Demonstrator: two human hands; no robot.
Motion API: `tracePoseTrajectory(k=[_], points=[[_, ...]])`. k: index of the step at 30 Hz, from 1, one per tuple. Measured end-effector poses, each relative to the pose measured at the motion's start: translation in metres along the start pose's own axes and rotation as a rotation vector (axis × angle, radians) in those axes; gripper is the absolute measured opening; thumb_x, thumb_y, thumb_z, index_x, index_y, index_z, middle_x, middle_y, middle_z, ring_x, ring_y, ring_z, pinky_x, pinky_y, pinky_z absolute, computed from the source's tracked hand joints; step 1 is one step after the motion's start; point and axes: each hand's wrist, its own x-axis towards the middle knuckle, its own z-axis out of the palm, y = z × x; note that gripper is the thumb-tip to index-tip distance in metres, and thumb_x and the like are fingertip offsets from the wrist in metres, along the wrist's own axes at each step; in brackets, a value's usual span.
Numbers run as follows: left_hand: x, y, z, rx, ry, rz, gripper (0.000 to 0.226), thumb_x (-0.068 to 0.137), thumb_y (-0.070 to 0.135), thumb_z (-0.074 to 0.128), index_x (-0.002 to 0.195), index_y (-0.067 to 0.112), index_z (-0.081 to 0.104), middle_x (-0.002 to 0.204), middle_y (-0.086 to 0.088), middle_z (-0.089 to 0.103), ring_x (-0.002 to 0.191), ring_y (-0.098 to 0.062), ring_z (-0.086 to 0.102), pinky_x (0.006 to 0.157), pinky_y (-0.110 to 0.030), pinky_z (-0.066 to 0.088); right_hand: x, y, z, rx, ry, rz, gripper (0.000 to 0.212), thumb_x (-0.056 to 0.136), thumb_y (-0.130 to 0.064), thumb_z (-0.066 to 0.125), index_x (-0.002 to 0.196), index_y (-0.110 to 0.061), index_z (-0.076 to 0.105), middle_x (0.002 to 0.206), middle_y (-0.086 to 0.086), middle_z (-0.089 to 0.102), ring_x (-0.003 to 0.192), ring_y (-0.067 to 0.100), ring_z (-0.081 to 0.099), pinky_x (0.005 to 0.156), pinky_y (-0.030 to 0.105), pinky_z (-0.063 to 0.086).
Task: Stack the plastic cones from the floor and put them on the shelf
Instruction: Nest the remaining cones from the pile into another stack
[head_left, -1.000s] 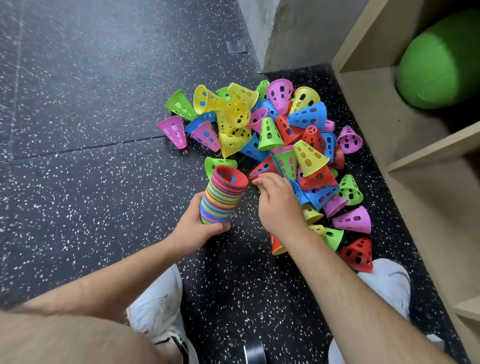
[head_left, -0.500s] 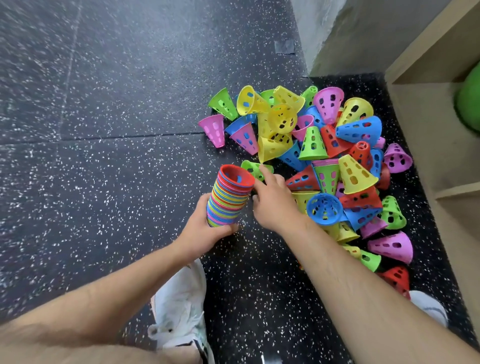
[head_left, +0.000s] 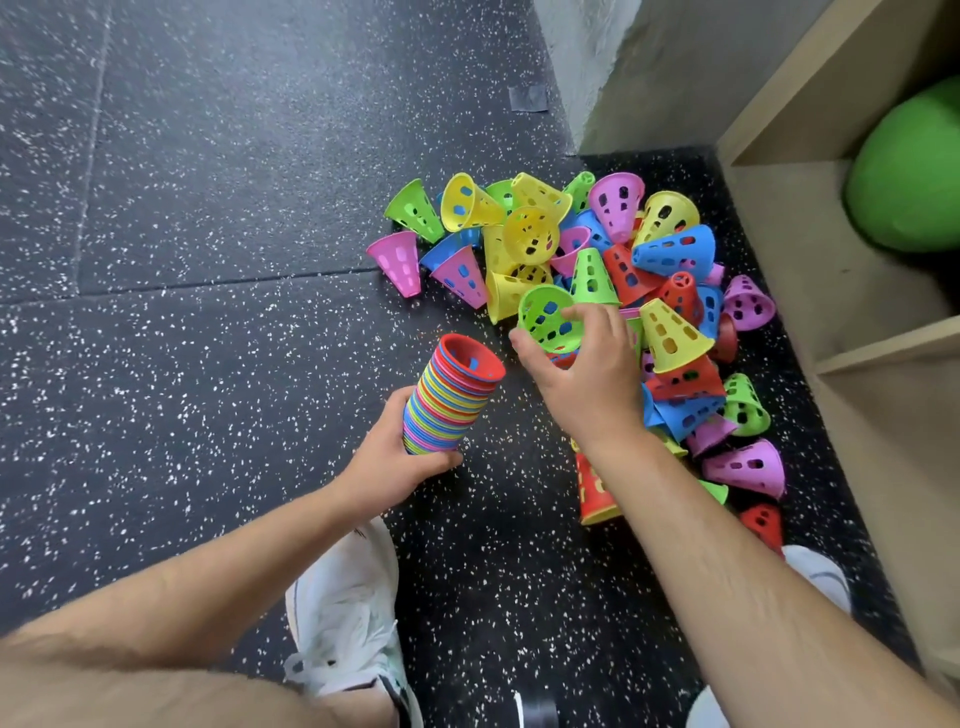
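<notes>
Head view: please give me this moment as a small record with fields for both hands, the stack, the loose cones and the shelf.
left hand: grips the stack of cones near its lower end
stack: tilted, many colours, red cone on top, mouth open upward
right hand: holds a green cone beside the stack top, not yet on it
loose cones: heap on the floor by the shelf
shelf: no cones seen on it; a green ball inside

Green ball (head_left: 909, 171) (perhaps a cushion) half beyond the right edge, red cone (head_left: 597, 493) partly behind forearm (head_left: 701, 530).
</notes>
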Motion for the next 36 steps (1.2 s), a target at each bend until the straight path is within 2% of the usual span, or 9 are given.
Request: tracePoseTrajectory(k=[3,7,13,17,21,24,27,31,36], points=[[0.0,0.001,0.0,0.027,-0.009,0.016,0.072,0.065,0.032,0.088,0.125,0.039,0.048,0.103,0.012,0.069,0.092,-0.007,0.067,0.087,-0.03,0.055,-0.008,-0.007,-0.011,0.095,-0.014,0.016,0.072,0.085,-0.072,0.049,0.126,-0.013,0.051,0.118,0.004,0.06,0.114,0.022,0.051,0.092,0.029,0.036],[-0.001,0.004,0.003,0.026,-0.019,0.043,0.071,0.069,0.018,0.09,0.123,0.037,0.048,0.108,0.002,0.067,0.09,-0.006,0.066,0.085,-0.027,0.056,-0.021,-0.016,-0.011,0.105,-0.253,-0.042,0.084,0.086,-0.072,0.039,0.148,-0.016,0.04,0.139,0.004,0.054,0.13,0.021,0.042,0.106,0.034,0.035],[-0.005,0.002,0.006,0.05,-0.052,0.065,0.077,0.067,0.016,0.091,0.126,0.038,0.047,0.115,-0.005,0.067,0.093,-0.01,0.068,0.085,-0.023,0.056,-0.039,-0.018,0.0,0.108,-0.499,-0.001,0.064,0.101,-0.049,0.048,0.154,-0.017,0.036,0.156,-0.002,0.04,0.143,0.019,0.027,0.12,0.034,0.021],[-0.005,0.002,0.006,0.063,-0.077,0.075,0.076,0.07,0.013,0.091,0.126,0.04,0.046,0.117,-0.005,0.066,0.095,-0.008,0.067,0.083,-0.018,0.054,-0.044,-0.013,0.002,0.145,-0.597,0.068,0.066,0.101,-0.051,0.045,0.157,-0.021,0.03,0.161,-0.007,0.031,0.148,0.016,0.02,0.121,0.032,0.015],[-0.002,0.003,0.007,0.091,-0.072,0.062,0.076,0.074,0.006,0.089,0.127,0.038,0.046,0.116,-0.004,0.065,0.094,-0.008,0.067,0.08,-0.014,0.051,-0.046,-0.003,-0.009,0.093,-0.464,0.01,0.057,0.102,-0.05,0.042,0.15,-0.018,0.043,0.152,-0.006,0.043,0.142,0.013,0.03,0.119,0.032,0.023],[0.0,0.005,0.007,0.118,-0.106,0.06,0.074,0.075,0.006,0.089,0.13,0.033,0.047,0.113,-0.002,0.065,0.09,-0.004,0.066,0.077,-0.013,0.051,-0.051,0.015,-0.012,-0.056,-0.251,-0.008,0.032,0.1,-0.036,0.049,0.123,-0.018,0.062,0.125,-0.004,0.06,0.122,0.018,0.047,0.106,0.04,0.04],[0.001,0.006,0.009,0.13,-0.168,0.077,0.072,0.074,0.005,0.088,0.126,0.036,0.049,0.114,-0.005,0.065,0.089,-0.003,0.065,0.077,-0.018,0.053,-0.056,0.035,-0.012,-0.273,-0.185,0.051,0.018,0.093,-0.029,0.054,0.099,-0.02,0.068,0.105,-0.002,0.059,0.107,0.025,0.048,0.095,0.043,0.04],[0.001,0.005,0.012,0.176,-0.209,0.086,0.073,0.065,0.02,0.086,0.123,0.043,0.048,0.119,-0.002,0.06,0.099,-0.011,0.065,0.082,-0.022,0.055,-0.063,0.047,-0.01,-0.496,-0.364,0.103,0.031,0.095,-0.038,0.048,0.114,-0.027,0.07,0.129,0.002,0.053,0.122,0.027,0.039,0.104,0.043,0.028],[0.0,0.006,0.014,0.192,-0.224,0.098,0.075,0.074,0.001,0.087,0.122,0.042,0.048,0.119,-0.002,0.059,0.094,-0.001,0.062,0.08,-0.017,0.053,-0.068,0.049,-0.009,-0.586,-0.406,0.084,0.036,0.099,-0.034,0.041,0.127,-0.019,0.059,0.138,-0.003,0.049,0.126,0.027,0.038,0.103,0.043,0.029]])
